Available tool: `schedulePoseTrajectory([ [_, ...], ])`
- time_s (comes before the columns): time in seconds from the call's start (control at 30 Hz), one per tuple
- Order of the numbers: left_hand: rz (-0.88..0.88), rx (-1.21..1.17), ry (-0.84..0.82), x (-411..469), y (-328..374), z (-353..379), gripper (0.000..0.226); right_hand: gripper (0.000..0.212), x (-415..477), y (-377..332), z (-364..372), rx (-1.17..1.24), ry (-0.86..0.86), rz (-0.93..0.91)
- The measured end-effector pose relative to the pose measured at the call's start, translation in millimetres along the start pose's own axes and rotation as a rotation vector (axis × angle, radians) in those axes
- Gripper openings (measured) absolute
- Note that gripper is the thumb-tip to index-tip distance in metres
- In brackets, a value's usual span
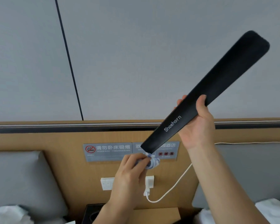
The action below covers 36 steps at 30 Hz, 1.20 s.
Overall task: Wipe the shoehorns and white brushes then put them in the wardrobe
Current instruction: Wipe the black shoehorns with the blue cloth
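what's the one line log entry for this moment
step: wiping | right hand: holds shoehorn | left hand: cloth at narrow end

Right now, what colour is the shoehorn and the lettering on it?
The shoehorn is black, with white lettering reading "Shoehorn"; the head view shows it clearly.

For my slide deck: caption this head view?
Right hand holds a black shoehorn aloft while left hand wipes its lower end with a cloth.

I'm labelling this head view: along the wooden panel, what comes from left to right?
Grey pillow → grey no-smoking sign → left hand holding blue-white cloth → white charger cable → right forearm
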<state>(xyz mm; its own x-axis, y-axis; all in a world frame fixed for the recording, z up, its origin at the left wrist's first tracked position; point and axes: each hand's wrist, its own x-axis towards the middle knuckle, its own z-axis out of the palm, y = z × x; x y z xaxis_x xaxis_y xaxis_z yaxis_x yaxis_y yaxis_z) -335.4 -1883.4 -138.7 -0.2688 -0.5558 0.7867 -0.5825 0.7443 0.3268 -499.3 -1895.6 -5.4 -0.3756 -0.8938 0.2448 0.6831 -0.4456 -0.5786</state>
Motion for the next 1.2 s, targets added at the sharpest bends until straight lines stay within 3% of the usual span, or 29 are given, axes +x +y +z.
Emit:
schedulePoseTrajectory([
  [0.2, -0.043, -0.08, 0.072, 10.0, -0.8, -9.8, 0.021, 0.02, -12.5, 10.1, -6.8, -0.053, 0.012, 0.057],
  [0.4, 0.027, 0.019, 0.124, 31.4, 14.4, -14.3, 0.023, 0.024, -38.6, 36.8, -4.8, -0.009, 0.023, 0.229],
  [0.5, 0.079, 0.053, 0.081, 21.0, 12.3, -15.1, 0.025, 0.021, -34.5, 33.7, -7.6, 0.013, 0.08, 0.174],
  [0.57, 0.025, -0.014, 0.107, 11.8, 6.8, -18.2, 0.024, 0.021, -23.8, 26.4, -12.7, 0.013, 0.199, 0.086],
  [0.8, -0.111, -0.189, 0.268, 4.6, 16.0, -35.1, 0.021, 0.059, -16.2, 12.0, -25.0, 0.016, 0.445, 0.037],
  [1.0, -0.066, -0.227, -0.035, -1.5, 19.7, -15.9, 0.021, 0.06, -24.1, 28.0, -11.7, -0.007, 0.275, 0.08],
  [1.13, -0.04, -0.254, -0.045, 7.9, 26.6, -8.3, 0.028, 0.057, -28.3, 45.7, -6.6, -0.021, 0.226, 0.195],
  [1.2, -0.057, -0.288, 0.01, 22.1, 29.1, -9.8, 0.029, 0.046, -33.7, 53.6, -13.1, -0.049, 0.159, 0.297],
])
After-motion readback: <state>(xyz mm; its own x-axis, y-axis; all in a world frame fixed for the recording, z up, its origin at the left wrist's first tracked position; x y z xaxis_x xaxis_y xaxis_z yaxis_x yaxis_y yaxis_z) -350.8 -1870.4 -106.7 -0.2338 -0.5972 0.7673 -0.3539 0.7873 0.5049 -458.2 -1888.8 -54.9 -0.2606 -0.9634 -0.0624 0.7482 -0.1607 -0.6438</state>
